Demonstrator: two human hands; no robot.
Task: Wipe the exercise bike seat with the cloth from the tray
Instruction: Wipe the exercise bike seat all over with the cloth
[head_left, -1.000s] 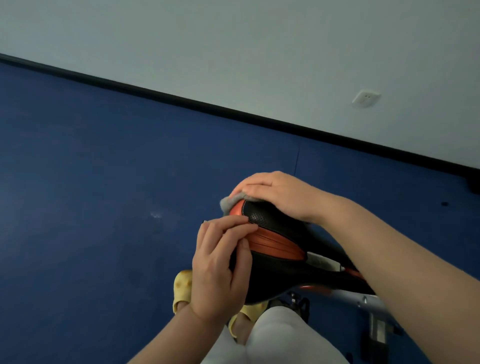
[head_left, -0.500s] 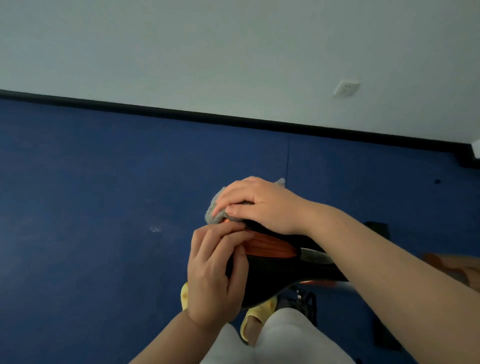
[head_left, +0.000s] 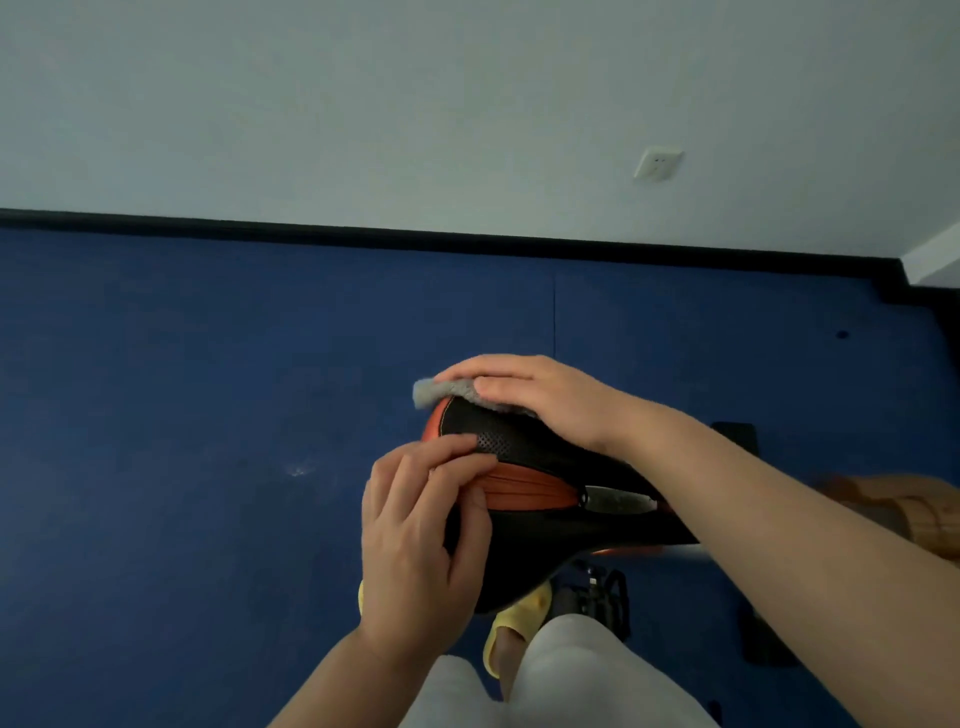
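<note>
Pressed flat, the right hand (head_left: 540, 397) makes a palm-down grip on the grey cloth (head_left: 441, 391), fingers together and laid over it, pinning it against the far upper edge of the exercise bike seat (head_left: 524, 447); a tuft of cloth pokes out beyond the fingertips toward 9 o'clock. Bracing from the near side, the left hand (head_left: 421, 535) has its fingers curled onto the seat's near flank where the black perforated cover meets the orange band (head_left: 530, 491), thumb tucked against the side, so its grip is closed on the seat and carries nothing. Seen from the head camera, the seat sits just below frame centre, with the cloth at its 12 o'clock edge and the steadying hand at about 8 o'clock. A silvery badge (head_left: 618, 500) shows on the seat's side toward 3 o'clock, and a yellow slipper (head_left: 514, 623) stands on the blue floor (head_left: 156, 467) underneath. No tray is in view. I judge the wiping step to be under way, with the cloth working the far edge only, while the perforated top and orange side look uncovered. Next, the cloth hand likely needs to draw across the top toward 6 o'clock with even pressure, and the left hand must shift clear of the patch it covers.
</note>
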